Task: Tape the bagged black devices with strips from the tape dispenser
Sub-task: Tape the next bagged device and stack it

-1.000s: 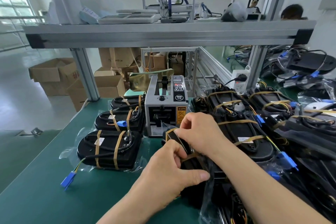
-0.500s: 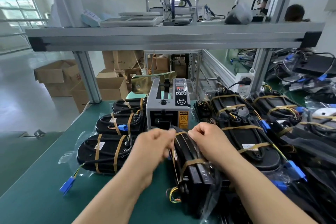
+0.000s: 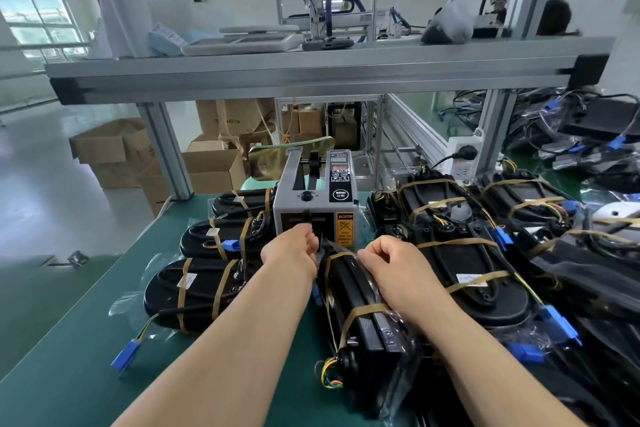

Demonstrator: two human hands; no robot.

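Your left hand [image 3: 294, 248] is right up at the mouth of the tape dispenser [image 3: 313, 199], fingers curled in toward the slot. Honestly can't tell from this angle whether there's a strip pinched in them.

Your right hand [image 3: 389, 262] is curled over the far top edge of the bagged device [image 3: 367, 326], gripping it. That one stands on its long edge on the green mat [image 3: 69, 378] between your forearms, just in front of the dispenser. It's got two tan tape bands [image 3: 367, 308] round it, one by your right fingers and one nearer you, and coloured wires [image 3: 327, 374] poke out at the near end.

Left of your left arm, three taped devices [image 3: 194, 291] lie flat in a row going back, the nearest trailing a blue connector [image 3: 125, 357]. On your right is a heap of black devices [image 3: 464, 253], banded too, with bags and cables overlapping. An aluminium shelf [image 3: 311, 69] runs overhead, with cardboard boxes [image 3: 110, 149] on the floor beyond.
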